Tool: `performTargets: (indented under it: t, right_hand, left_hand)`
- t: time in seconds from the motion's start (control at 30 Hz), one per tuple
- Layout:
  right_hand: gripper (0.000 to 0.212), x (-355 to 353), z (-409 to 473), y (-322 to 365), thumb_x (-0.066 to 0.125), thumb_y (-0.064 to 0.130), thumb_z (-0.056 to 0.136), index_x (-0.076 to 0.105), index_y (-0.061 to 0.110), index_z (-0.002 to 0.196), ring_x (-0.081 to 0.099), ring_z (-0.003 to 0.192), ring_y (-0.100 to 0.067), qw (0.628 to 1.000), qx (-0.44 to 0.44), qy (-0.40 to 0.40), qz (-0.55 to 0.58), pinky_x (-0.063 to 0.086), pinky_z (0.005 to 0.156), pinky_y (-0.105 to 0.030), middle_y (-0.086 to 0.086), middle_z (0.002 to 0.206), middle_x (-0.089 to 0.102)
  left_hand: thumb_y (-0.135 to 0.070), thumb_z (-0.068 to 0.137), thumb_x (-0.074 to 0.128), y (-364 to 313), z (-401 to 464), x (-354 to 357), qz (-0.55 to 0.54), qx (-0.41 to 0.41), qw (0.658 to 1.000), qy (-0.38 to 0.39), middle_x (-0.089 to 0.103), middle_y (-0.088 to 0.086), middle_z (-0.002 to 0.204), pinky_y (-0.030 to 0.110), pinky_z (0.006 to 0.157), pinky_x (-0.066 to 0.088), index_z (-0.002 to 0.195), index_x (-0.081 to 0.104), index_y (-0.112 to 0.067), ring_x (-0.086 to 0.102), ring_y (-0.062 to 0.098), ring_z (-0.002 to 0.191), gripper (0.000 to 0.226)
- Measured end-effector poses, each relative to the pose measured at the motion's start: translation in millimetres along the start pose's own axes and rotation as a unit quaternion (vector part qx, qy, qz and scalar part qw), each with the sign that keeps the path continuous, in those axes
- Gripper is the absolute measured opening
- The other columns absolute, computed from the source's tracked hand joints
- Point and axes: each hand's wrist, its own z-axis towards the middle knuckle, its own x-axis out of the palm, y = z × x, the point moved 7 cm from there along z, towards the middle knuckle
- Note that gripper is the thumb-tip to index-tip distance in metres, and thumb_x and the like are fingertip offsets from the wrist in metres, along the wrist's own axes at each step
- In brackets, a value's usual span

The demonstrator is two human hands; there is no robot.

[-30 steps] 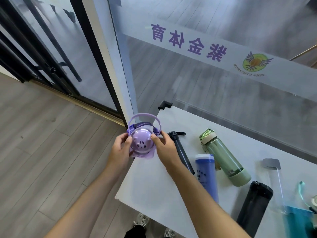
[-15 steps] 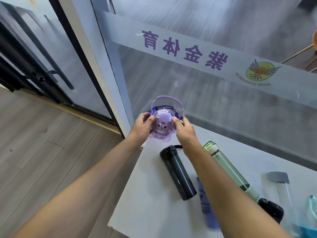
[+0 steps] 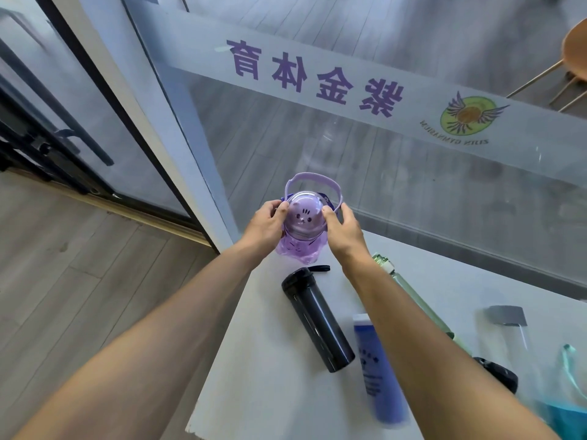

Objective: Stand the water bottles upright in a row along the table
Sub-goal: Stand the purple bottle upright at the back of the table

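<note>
Left hand (image 3: 265,224) & right hand (image 3: 344,231) both clasp the purple bottle (image 3: 301,228) from either side, fingers wrapped round its domed lid, bottle upright at the far left corner of the white surface (image 3: 263,376), right by the glass wall. Step in hand looks like seating bottle no. 1 of the row. Next: let go w/o tipping it, then reach for the black bottle (image 3: 317,319), lying flat nearby; blue bottle (image 3: 378,369) & green bottle (image 3: 413,293) also lie flat

Your right forearm (image 3: 444,360) hides most of the green bottle (image 3: 413,290) and part of the black bottle (image 3: 498,373) behind it. The teal bottle (image 3: 568,417) runs off the frame's right edge.
</note>
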Motion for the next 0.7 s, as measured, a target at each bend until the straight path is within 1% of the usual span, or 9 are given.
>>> performTargets:
  t: [0.07, 0.17, 0.3, 0.4, 0.5, 0.6, 0.67, 0.7]
  right_hand:
    - [0.024, -2, 2, 1, 0.049, 0.040, 0.101, 0.056, 0.025, 0.119, 0.061, 0.104, -0.015, 1.000, -0.002, -0.002, 0.004, 0.048, 0.089, -0.032, 0.008, 0.108, 0.063]
    - [0.027, -5, 6, 1, 0.050, 0.040, 0.100, 0.058, 0.020, 0.117, 0.063, 0.105, -0.017, 1.000, 0.001, -0.002, 0.007, 0.050, 0.091, -0.033, 0.004, 0.109, 0.065]
    - [0.029, -7, 12, 1, 0.049, 0.040, 0.100, 0.057, 0.023, 0.122, 0.063, 0.109, -0.018, 1.000, 0.001, 0.011, 0.012, 0.048, 0.085, -0.029, 0.001, 0.116, 0.065]
    - [0.032, -7, 14, 0, 0.049, 0.043, 0.099, 0.056, 0.025, 0.125, 0.062, 0.111, -0.018, 1.000, 0.000, 0.017, 0.009, 0.050, 0.091, -0.032, 0.001, 0.120, 0.064]
    - [0.036, -7, 14, -1, 0.049, 0.044, 0.098, 0.055, 0.027, 0.129, 0.061, 0.112, -0.018, 1.000, 0.001, 0.014, 0.012, 0.049, 0.098, -0.036, 0.002, 0.121, 0.064]
    - [0.037, -8, 11, -1, 0.048, 0.043, 0.100, 0.054, 0.024, 0.131, 0.061, 0.112, -0.018, 1.000, 0.003, 0.015, 0.014, 0.048, 0.094, -0.033, 0.001, 0.121, 0.063]
    - [0.042, -10, 9, -3, 0.048, 0.047, 0.099, 0.054, 0.022, 0.133, 0.060, 0.115, -0.019, 1.000, 0.008, 0.009, 0.004, 0.047, 0.095, -0.032, 0.001, 0.126, 0.062]
    - [0.046, -12, 7, -5, 0.048, 0.048, 0.099, 0.053, 0.021, 0.135, 0.058, 0.117, -0.019, 1.000, 0.009, 0.002, -0.001, 0.046, 0.097, -0.033, 0.001, 0.129, 0.061]
  left_hand:
    - [-0.066, 0.077, 0.049, -1, 2, 3, 0.003, 0.001, 1.000, 0.001, 0.068, -0.001, 0.110, 0.051, 0.096, 0.052, 0.114, 0.060, -0.029, 0.065, 0.022, 0.106, 0.053]
    - [-0.064, 0.080, 0.047, -5, 3, 8, 0.005, 0.009, 1.000, 0.003, 0.067, -0.003, 0.111, 0.050, 0.098, 0.051, 0.118, 0.059, -0.028, 0.064, 0.021, 0.108, 0.054]
    - [-0.068, 0.077, 0.045, -7, 2, 10, 0.018, 0.014, 1.000, 0.003, 0.067, -0.003, 0.110, 0.050, 0.097, 0.052, 0.120, 0.059, -0.024, 0.064, 0.020, 0.108, 0.063]
    - [-0.071, 0.075, 0.045, -6, 1, 10, 0.015, 0.017, 1.000, -0.005, 0.066, -0.003, 0.109, 0.049, 0.097, 0.052, 0.120, 0.058, -0.022, 0.064, 0.020, 0.108, 0.067]
    - [-0.066, 0.080, 0.045, -5, 0, 11, 0.016, 0.016, 1.000, -0.006, 0.065, -0.004, 0.110, 0.048, 0.097, 0.052, 0.120, 0.058, -0.022, 0.063, 0.019, 0.108, 0.060]
    - [-0.069, 0.077, 0.046, -4, 2, 10, 0.023, 0.011, 1.000, -0.001, 0.066, -0.003, 0.110, 0.050, 0.096, 0.052, 0.117, 0.059, -0.026, 0.064, 0.020, 0.107, 0.060]
    - [-0.071, 0.077, 0.045, -3, 0, 8, 0.039, 0.012, 0.999, -0.001, 0.066, -0.004, 0.113, 0.050, 0.097, 0.051, 0.121, 0.058, -0.027, 0.063, 0.019, 0.109, 0.063]
    - [-0.067, 0.081, 0.045, -5, -4, 8, 0.052, 0.017, 0.998, 0.000, 0.065, -0.006, 0.116, 0.050, 0.099, 0.050, 0.125, 0.057, -0.027, 0.061, 0.018, 0.111, 0.061]
